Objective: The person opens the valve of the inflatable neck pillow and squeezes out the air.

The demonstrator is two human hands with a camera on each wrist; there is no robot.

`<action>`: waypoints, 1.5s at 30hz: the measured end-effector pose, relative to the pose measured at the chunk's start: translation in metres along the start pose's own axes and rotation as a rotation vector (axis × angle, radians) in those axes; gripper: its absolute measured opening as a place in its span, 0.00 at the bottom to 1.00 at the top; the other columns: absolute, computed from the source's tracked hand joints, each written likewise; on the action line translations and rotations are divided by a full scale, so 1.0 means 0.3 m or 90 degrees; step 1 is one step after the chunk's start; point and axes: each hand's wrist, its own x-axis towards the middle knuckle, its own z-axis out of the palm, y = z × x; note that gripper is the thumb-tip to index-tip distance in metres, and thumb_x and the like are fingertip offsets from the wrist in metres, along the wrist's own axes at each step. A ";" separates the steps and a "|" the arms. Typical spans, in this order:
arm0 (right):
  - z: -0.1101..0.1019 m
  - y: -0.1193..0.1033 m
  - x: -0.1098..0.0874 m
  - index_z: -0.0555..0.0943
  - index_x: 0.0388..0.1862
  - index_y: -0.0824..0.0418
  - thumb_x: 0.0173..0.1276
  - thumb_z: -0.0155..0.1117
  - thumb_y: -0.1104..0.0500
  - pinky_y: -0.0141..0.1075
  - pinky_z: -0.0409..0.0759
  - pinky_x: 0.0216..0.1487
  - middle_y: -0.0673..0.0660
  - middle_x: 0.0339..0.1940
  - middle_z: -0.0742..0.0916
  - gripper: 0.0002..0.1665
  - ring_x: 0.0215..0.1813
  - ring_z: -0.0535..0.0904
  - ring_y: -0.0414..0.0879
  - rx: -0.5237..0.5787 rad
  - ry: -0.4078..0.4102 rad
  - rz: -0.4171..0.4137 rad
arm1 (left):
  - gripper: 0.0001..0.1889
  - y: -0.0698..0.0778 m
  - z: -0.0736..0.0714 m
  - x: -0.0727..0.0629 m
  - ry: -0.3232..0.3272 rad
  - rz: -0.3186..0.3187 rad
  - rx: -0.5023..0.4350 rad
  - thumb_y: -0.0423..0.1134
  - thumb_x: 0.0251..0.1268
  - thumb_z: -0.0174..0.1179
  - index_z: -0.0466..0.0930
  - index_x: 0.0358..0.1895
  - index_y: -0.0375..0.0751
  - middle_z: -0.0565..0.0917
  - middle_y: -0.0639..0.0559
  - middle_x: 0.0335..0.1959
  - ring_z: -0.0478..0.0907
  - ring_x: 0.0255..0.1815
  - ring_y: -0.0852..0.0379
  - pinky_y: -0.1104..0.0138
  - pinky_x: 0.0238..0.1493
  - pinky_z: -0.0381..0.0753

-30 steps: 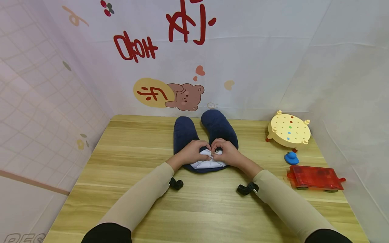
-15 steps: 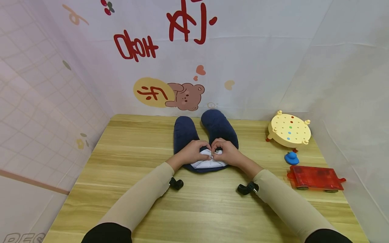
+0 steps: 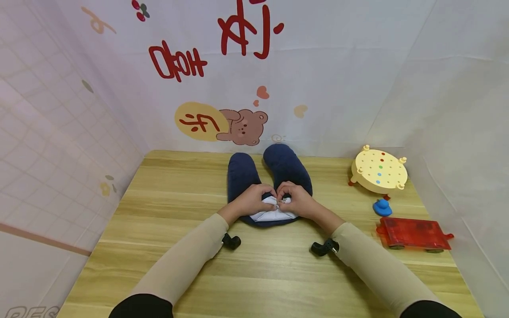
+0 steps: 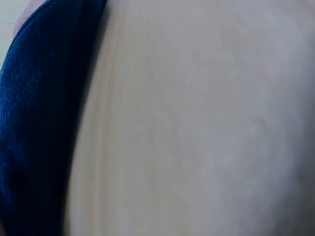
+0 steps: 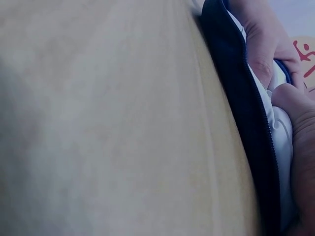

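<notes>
Two bare hands work close together over a navy plush neck pillow (image 3: 286, 167), which lies on the wood-grain table (image 3: 254, 282) near its far edge, the two arms of its U directed toward the wall (image 3: 338, 88). The left hand (image 3: 251, 199) and the right hand (image 3: 297, 199) each have thumb and fingers curled inward, pinching the white inner cloth (image 3: 270, 215) exposed along the pillow's curved near side; their fingertips nearly meet at its middle. In the right wrist view, zipper teeth (image 5: 269, 135) edge the navy cover beside that gathered cloth. The left wrist view shows mostly blurred tabletop, with plush fabric along one side.

Toward the table's right side, a round pale-yellow pegged toy (image 3: 379, 171) with coloured dots sits farthest back. Nearer lies a small blue duck (image 3: 382, 207), just beside a translucent red toy wagon (image 3: 415, 233). A printed bear (image 3: 244, 128) decorates the wall behind the pillow.
</notes>
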 end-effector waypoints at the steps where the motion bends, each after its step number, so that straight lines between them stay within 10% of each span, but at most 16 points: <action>1: -0.001 -0.001 0.000 0.89 0.37 0.59 0.65 0.75 0.64 0.41 0.80 0.60 0.47 0.50 0.87 0.03 0.56 0.80 0.47 0.001 0.001 -0.001 | 0.14 0.002 -0.001 0.001 0.001 0.001 -0.002 0.43 0.71 0.79 0.88 0.54 0.51 0.87 0.58 0.54 0.84 0.59 0.57 0.59 0.64 0.81; 13: 0.031 0.014 -0.011 0.88 0.36 0.55 0.62 0.76 0.66 0.43 0.80 0.64 0.48 0.49 0.88 0.07 0.58 0.81 0.48 0.009 0.008 -0.010 | 0.31 0.064 -0.020 -0.037 -0.024 -0.036 0.083 0.49 0.74 0.76 0.74 0.75 0.48 0.80 0.49 0.69 0.78 0.69 0.51 0.55 0.71 0.78; 21: 0.048 0.029 -0.028 0.87 0.34 0.49 0.63 0.79 0.66 0.39 0.79 0.61 0.45 0.46 0.87 0.11 0.54 0.82 0.44 0.004 0.035 -0.006 | 0.59 0.070 -0.130 -0.071 0.147 -0.117 0.302 0.77 0.57 0.75 0.66 0.86 0.46 0.58 0.37 0.88 0.46 0.91 0.35 0.37 0.87 0.45; 28: 0.056 0.038 -0.033 0.86 0.33 0.47 0.64 0.80 0.66 0.37 0.79 0.62 0.44 0.46 0.87 0.14 0.54 0.82 0.44 0.018 0.027 0.002 | 0.69 -0.016 -0.125 -0.102 0.125 -0.197 0.212 0.80 0.54 0.73 0.49 0.93 0.52 0.38 0.36 0.93 0.36 0.92 0.32 0.33 0.86 0.43; 36: 0.047 0.037 -0.022 0.86 0.33 0.47 0.64 0.80 0.66 0.37 0.79 0.63 0.44 0.46 0.88 0.14 0.55 0.82 0.43 0.017 0.031 -0.008 | 0.66 -0.075 -0.173 -0.093 0.170 -0.188 0.219 0.77 0.55 0.75 0.56 0.90 0.46 0.41 0.33 0.92 0.38 0.92 0.33 0.32 0.85 0.45; 45: 0.020 0.013 -0.013 0.87 0.33 0.50 0.63 0.79 0.66 0.36 0.78 0.62 0.45 0.46 0.88 0.11 0.54 0.82 0.44 0.022 0.032 -0.014 | 0.62 -0.017 -0.170 -0.102 0.096 -0.093 0.124 0.73 0.57 0.77 0.56 0.91 0.56 0.49 0.36 0.91 0.52 0.89 0.30 0.32 0.82 0.56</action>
